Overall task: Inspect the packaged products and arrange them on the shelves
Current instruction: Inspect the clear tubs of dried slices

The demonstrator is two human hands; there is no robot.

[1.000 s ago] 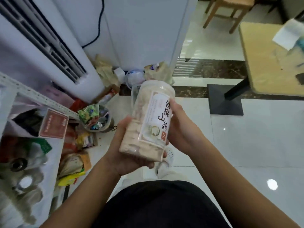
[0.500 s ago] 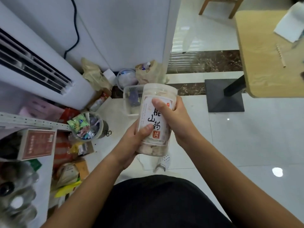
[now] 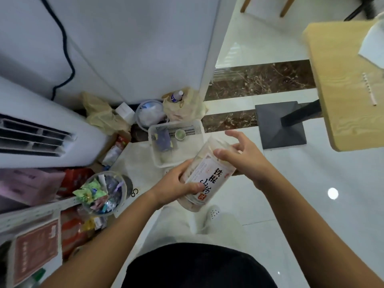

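Jar (image 3: 208, 176) tilted rightward; right hand (image 3: 244, 157) loosened, fingers spread.

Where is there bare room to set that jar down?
The white floor tiles between the black table base and the right arm are bare, as is most of the wooden tabletop. The corner by the air conditioner is crowded with bags, a basket and a tub of sweets.

Basket (image 3: 196, 123) on floor (image 3: 311, 183) beyond jar (image 3: 209, 175), table (image 3: 342, 90) right, shelf (image 3: 31, 217) left
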